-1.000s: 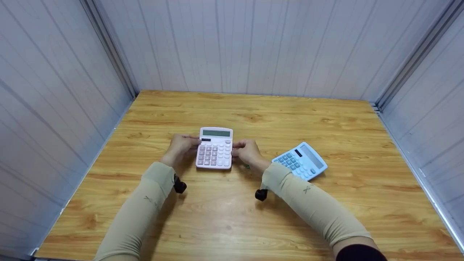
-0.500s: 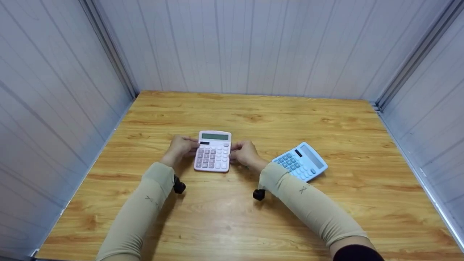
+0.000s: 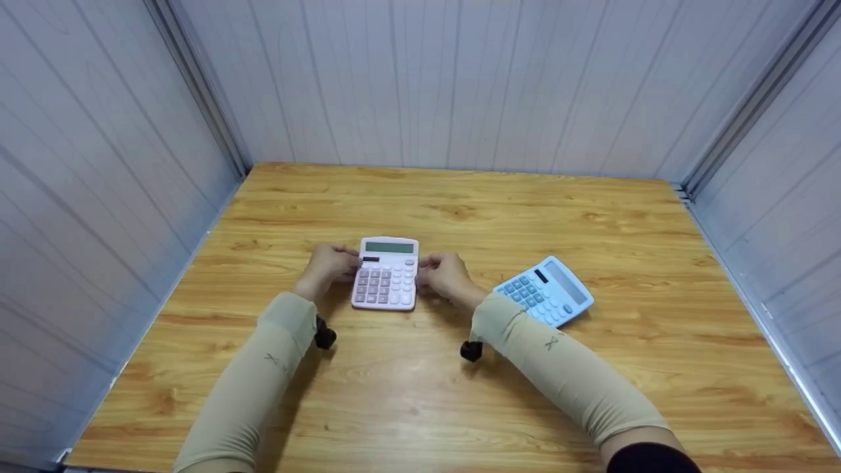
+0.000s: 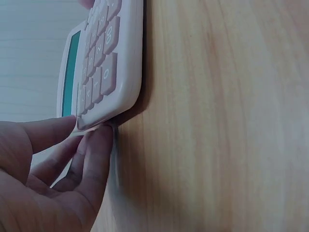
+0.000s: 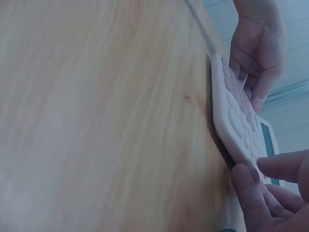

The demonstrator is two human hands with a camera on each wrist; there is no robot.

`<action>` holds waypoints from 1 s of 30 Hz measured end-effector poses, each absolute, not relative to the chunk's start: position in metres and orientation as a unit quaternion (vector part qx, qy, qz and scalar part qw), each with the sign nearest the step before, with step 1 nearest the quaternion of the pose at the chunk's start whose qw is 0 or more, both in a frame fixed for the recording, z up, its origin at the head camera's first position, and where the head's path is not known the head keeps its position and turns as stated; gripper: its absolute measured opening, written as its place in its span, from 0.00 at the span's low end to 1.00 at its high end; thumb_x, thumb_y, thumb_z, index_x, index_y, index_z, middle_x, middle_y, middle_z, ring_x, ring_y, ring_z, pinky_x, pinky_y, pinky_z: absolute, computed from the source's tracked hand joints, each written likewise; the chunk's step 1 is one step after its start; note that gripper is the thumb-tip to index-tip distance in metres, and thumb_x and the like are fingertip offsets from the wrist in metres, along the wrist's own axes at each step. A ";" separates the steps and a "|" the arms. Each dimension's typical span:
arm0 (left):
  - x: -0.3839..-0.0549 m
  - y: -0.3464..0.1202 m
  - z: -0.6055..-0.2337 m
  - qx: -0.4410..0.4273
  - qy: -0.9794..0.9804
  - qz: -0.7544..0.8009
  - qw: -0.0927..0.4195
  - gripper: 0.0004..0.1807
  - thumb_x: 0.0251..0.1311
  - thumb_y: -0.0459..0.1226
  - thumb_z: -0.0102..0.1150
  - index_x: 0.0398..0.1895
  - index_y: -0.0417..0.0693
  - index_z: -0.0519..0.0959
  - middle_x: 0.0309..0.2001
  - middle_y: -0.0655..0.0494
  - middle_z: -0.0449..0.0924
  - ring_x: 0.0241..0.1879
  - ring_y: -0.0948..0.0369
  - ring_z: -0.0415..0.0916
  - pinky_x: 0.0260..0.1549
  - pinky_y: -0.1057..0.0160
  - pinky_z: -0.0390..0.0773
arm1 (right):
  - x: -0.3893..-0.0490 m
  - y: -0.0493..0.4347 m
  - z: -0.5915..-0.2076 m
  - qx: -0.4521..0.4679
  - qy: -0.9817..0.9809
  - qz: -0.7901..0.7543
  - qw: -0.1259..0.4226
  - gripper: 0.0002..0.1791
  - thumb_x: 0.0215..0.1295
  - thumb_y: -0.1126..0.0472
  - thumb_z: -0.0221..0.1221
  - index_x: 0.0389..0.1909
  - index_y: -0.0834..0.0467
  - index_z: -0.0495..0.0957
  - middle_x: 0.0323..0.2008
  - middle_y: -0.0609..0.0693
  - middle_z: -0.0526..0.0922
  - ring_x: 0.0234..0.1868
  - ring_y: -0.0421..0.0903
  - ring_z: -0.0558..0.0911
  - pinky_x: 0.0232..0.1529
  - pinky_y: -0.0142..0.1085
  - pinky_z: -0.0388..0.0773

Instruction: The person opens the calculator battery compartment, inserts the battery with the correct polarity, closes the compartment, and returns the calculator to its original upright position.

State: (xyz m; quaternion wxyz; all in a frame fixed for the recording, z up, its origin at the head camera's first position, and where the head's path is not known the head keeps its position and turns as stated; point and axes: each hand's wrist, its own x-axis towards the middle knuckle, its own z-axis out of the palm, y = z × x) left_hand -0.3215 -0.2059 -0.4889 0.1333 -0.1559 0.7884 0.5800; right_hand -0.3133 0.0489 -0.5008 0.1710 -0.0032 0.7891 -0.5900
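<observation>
A pale pink calculator (image 3: 386, 274) with a green-grey display lies face up at mid-table, its screen end away from me. My left hand (image 3: 327, 266) pinches its left edge; in the left wrist view the thumb sits at the top rim and the fingertips (image 4: 102, 133) are against the side, low by the wood. On the opposite edge, my right hand (image 3: 447, 277) grips between thumb and index finger, as the right wrist view shows. The calculator's near end (image 4: 128, 92) is close over the table, with a thin shadow along it.
A light blue calculator (image 3: 548, 291) lies turned at an angle to the right, its lower corner hidden by my right sleeve (image 3: 558, 358). The wood-grain table (image 3: 407, 394) is bounded by pale panel walls (image 3: 420, 85) at the back and sides.
The pink calculator came slightly toward me and to the left, both hands still on its edges, then stayed nearly still over the last half second. The blue calculator has not moved.
</observation>
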 end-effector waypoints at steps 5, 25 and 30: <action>-0.323 -0.202 -0.481 -0.161 0.800 0.568 0.108 0.22 0.73 0.31 0.61 0.67 0.32 0.77 0.52 0.43 0.84 0.45 0.57 0.83 0.51 0.59 0.88 | -0.314 0.058 -0.490 -0.009 0.793 -0.590 0.152 0.19 0.68 0.71 0.67 0.59 0.70 0.83 0.37 0.51 0.84 0.34 0.42 0.85 0.38 0.35 0.90; -0.318 -0.156 -0.448 -0.078 0.793 0.600 0.065 0.23 0.74 0.37 0.63 0.69 0.38 0.79 0.65 0.42 0.80 0.63 0.48 0.80 0.65 0.49 0.83 | -0.307 0.123 -0.456 -0.009 0.775 -0.619 0.128 0.22 0.74 0.69 0.66 0.66 0.68 0.79 0.45 0.52 0.81 0.45 0.52 0.88 0.45 0.35 0.91; -0.315 -0.140 -0.446 -0.056 0.797 0.597 0.076 0.24 0.75 0.38 0.63 0.69 0.38 0.78 0.64 0.42 0.81 0.64 0.48 0.82 0.64 0.50 0.84 | -0.305 0.141 -0.451 -0.009 0.778 -0.616 0.123 0.23 0.74 0.68 0.66 0.68 0.66 0.78 0.46 0.53 0.82 0.45 0.50 0.88 0.51 0.41 0.91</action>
